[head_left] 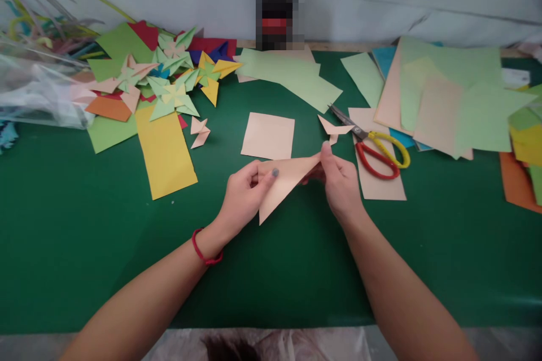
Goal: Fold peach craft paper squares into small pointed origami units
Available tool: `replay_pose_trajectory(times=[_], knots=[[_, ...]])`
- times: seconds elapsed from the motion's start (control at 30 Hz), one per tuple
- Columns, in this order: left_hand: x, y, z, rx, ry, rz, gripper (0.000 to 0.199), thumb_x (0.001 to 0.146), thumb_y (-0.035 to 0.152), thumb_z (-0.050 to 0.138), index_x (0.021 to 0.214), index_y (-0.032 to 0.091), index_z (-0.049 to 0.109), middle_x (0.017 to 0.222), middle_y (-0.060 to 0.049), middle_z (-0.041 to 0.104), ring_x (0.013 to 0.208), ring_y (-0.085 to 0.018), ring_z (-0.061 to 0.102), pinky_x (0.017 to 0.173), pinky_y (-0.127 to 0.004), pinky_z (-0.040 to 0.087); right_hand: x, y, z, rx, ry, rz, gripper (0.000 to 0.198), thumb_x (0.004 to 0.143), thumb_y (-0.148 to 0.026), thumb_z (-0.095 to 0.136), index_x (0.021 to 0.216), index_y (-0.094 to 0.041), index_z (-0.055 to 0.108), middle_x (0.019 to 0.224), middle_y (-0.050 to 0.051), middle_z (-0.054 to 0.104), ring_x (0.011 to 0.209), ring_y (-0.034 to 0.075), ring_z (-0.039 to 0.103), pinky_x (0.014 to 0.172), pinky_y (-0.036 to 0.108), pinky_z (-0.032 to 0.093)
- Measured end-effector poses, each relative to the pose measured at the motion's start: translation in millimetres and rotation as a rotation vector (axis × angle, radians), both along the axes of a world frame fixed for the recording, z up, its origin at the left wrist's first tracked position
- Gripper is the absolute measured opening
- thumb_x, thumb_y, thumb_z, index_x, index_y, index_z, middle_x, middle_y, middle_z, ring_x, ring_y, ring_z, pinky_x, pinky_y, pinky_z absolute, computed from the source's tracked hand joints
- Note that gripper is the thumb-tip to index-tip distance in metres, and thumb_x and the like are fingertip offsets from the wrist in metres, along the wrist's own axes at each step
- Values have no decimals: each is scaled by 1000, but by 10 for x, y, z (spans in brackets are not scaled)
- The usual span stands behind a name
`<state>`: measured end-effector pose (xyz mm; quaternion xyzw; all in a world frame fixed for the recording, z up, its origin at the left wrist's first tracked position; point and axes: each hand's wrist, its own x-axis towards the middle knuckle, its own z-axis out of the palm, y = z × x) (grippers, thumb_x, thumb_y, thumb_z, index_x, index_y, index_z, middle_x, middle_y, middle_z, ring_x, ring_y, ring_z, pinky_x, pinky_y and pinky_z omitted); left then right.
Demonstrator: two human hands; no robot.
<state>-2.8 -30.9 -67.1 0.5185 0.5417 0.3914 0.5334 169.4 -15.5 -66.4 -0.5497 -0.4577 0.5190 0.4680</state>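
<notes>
Between my hands is a pale pink sheet of paper (282, 183), folded into a triangle and held above the table. My left hand (248, 189) pinches its left side, the thumb lying on top. At the upper right corner, my right hand (341, 180) grips the tip between thumb and fingers; the fingers beneath are partly hidden. Just behind the hands lies a flat pink paper square (269, 135). A small folded pink piece (334, 128) rests near my right thumb, beside scissors (370, 144) with one red and one yellow handle loop.
Folded paper flowers (173, 90) and coloured sheets are piled at the back left, near a yellow sheet (167, 152). Another folded pink piece (200, 132) lies close by. Green and pink sheets (457, 96) overlap at the back right. The green table (313, 276) meets a pale wall.
</notes>
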Motion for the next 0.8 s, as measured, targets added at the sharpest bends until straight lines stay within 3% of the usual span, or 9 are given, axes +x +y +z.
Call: replay_pose_trajectory(times=[0.17,0.4,0.6,0.8], knots=[[9,4,8,-49,-56,44,27,79,40,59,70,16,52,60,2,51,53,-8,45,45,-18,33,-50,-27,4,-37,-1,218,26,78,-41,61,70,-16,65,58,2,67,54,13,62,54,25,51],[4,6,21,-62,-56,73,26,79,41,60,72,16,55,61,2,53,53,-9,48,45,-19,34,-66,-34,-4,-20,-33,231,17,75,-33,66,78,-17,66,67,2,70,61,14,66,60,26,55],[6,22,45,-69,-51,81,27,78,41,61,70,15,55,59,2,52,52,-8,46,43,-18,33,-36,-30,-3,-25,-27,219,25,70,-30,71,91,-18,65,86,4,71,75,17,67,69,30,55],[0,23,34,-57,-29,68,26,78,41,60,74,16,58,60,2,53,52,-9,47,44,-18,33,-31,-19,1,-7,-89,159,18,78,-36,62,81,-18,66,68,0,67,64,12,63,63,25,52]])
